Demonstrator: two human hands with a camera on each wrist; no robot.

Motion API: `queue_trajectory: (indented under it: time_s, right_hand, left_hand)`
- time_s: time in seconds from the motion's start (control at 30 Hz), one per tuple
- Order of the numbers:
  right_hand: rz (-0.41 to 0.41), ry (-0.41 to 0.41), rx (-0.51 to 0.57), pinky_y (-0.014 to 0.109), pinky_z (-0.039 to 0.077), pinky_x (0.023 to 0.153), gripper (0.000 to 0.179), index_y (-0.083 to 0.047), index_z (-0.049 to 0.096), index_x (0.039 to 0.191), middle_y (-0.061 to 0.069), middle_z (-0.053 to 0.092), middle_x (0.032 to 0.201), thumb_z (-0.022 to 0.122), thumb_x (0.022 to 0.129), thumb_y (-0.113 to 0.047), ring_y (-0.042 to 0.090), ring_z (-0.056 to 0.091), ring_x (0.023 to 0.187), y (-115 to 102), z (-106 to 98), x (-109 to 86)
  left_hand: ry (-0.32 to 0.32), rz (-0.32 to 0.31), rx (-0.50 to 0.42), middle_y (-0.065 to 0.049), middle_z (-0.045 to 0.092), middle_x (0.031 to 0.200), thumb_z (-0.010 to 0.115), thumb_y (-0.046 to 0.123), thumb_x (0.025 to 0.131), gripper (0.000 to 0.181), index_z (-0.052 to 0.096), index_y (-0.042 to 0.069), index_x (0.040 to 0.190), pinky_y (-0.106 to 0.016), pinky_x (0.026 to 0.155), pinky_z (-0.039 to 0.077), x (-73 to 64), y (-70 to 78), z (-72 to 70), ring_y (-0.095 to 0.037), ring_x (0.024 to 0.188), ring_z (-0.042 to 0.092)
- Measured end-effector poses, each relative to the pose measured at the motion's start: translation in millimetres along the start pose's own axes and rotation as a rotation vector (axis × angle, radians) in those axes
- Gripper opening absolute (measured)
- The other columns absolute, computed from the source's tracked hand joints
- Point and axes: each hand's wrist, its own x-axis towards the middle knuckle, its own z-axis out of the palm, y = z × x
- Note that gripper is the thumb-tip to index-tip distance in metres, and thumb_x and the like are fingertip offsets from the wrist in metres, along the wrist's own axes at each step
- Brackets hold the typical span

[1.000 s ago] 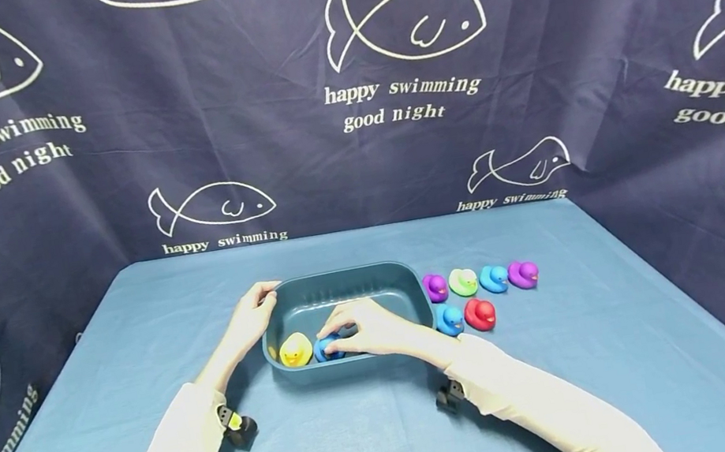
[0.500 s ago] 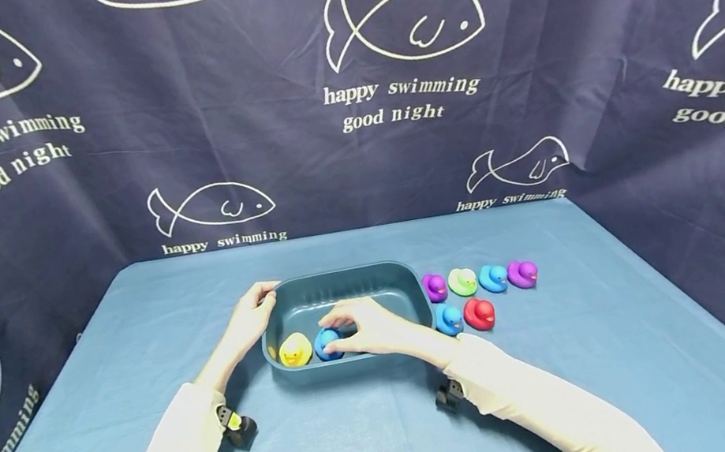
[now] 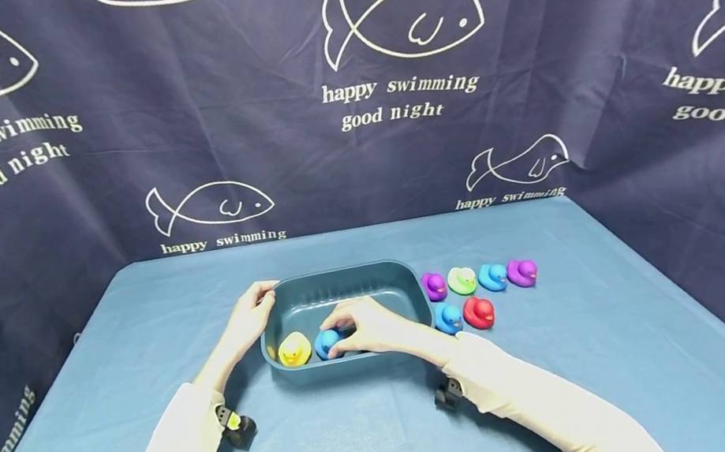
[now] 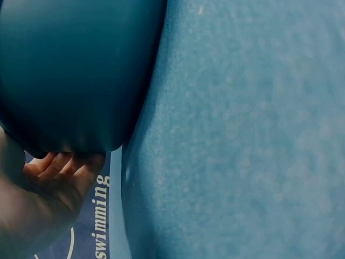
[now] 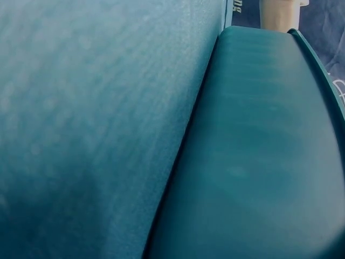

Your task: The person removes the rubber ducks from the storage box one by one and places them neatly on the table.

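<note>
A dark teal plastic basin (image 3: 357, 367) stands on the table in the head view. My left hand (image 3: 253, 312) grips its back left corner; in the left wrist view the fingers (image 4: 81, 171) lie against its outer wall. Inside, at the front left, sits a yellow rubber duck (image 3: 294, 349). Beside it is a blue rubber duck (image 3: 326, 342), partly covered by my right hand (image 3: 368, 326). The right thumb and fingers are spread on either side of this duck. The right wrist view shows the basin's outer wall (image 5: 248, 145), not the right hand.
Right of the basin lie more rubber ducks on the blue cloth (image 3: 340, 437): purple (image 3: 434, 287), pale green (image 3: 462, 281), blue (image 3: 493, 278) and purple (image 3: 522, 273) behind, another blue (image 3: 448, 318) and a red one (image 3: 479, 313) in front. A printed curtain (image 3: 335, 150) hangs behind.
The right thumb and fingers have spread apart around the blue duck in the basin, so more of it shows. The left hand and basin stay in place.
</note>
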Motion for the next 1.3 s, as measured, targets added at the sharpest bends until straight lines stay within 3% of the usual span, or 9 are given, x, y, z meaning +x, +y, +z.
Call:
queue_trajectory:
  time_s: [0.2,0.4,0.63,0.93,1.3]
  right_hand:
    - [0.037,-0.009,-0.002,0.024,0.051,0.087,0.037,-0.006,0.069,0.104,0.005,0.070,0.099,0.081,0.072,-0.021,0.015,0.066,0.092,2,1,0.9]
    - [0.025,-0.009,-0.020,0.024,0.051,0.085,0.033,-0.008,0.069,0.100,0.003,0.070,0.093,0.081,0.073,-0.022,0.013,0.065,0.087,2,1,1.7]
    - [0.037,-0.009,-0.014,0.026,0.051,0.085,0.035,-0.007,0.066,0.105,0.005,0.069,0.095,0.079,0.075,-0.020,0.015,0.064,0.089,2,1,1.6]
    - [0.039,0.039,-0.067,0.026,0.050,0.083,0.030,-0.010,0.067,0.102,0.001,0.067,0.095,0.077,0.077,-0.022,0.014,0.062,0.090,-2,-3,-1.6]
    - [0.012,0.096,-0.109,0.027,0.048,0.083,0.032,-0.010,0.068,0.105,0.001,0.067,0.095,0.076,0.077,-0.024,0.015,0.062,0.090,-4,-13,-8.6]
  left_hand:
    - [-0.004,0.001,-0.001,-0.022,0.058,0.123,0.044,0.008,0.097,0.028,0.055,-0.002,0.121,-0.045,0.096,0.041,-0.1,1.1,-0.2,-0.033,0.114,0.053]
    - [0.000,0.001,-0.004,-0.022,0.057,0.124,0.044,0.008,0.097,0.029,0.055,-0.002,0.122,-0.046,0.097,0.040,-1.3,2.6,-0.3,-0.034,0.115,0.052]
    - [0.008,0.006,0.000,-0.022,0.057,0.125,0.044,0.007,0.096,0.029,0.055,-0.002,0.122,-0.046,0.099,0.040,-2.0,2.6,-0.1,-0.033,0.116,0.052]
    - [0.000,0.023,0.015,-0.023,0.058,0.122,0.044,0.008,0.097,0.030,0.054,-0.003,0.122,-0.045,0.095,0.041,-0.1,0.9,1.6,-0.034,0.112,0.054]
    - [-0.009,-0.005,-0.016,-0.022,0.058,0.124,0.047,0.008,0.095,0.031,0.054,-0.001,0.125,-0.044,0.093,0.042,0.3,-0.5,1.1,-0.034,0.112,0.054]
